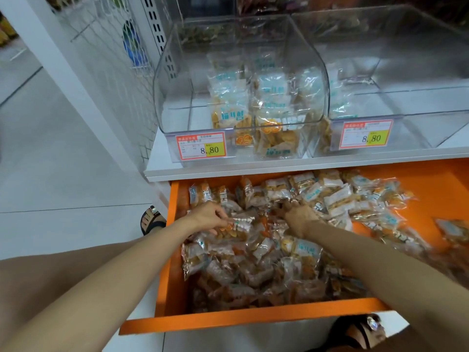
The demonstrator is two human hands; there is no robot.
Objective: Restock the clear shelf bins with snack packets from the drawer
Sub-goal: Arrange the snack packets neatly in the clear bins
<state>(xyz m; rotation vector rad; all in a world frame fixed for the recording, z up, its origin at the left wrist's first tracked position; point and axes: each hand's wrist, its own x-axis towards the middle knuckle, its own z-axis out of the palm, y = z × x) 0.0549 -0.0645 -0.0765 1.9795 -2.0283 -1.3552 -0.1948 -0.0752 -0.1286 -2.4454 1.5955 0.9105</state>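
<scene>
Orange drawer is pulled open and holds a loose heap of clear snack packets, golden pieces inside, white-and-teal labels. Left hand pinches one packet by its crimped edge, atop the heap. Right hand is just beside it, fingers sunk among packets; hold unclear. Above and beyond both grips: left bin, clear, part-filled with the same packets; right bin, clear, a few packets showing at its left wall.
</scene>
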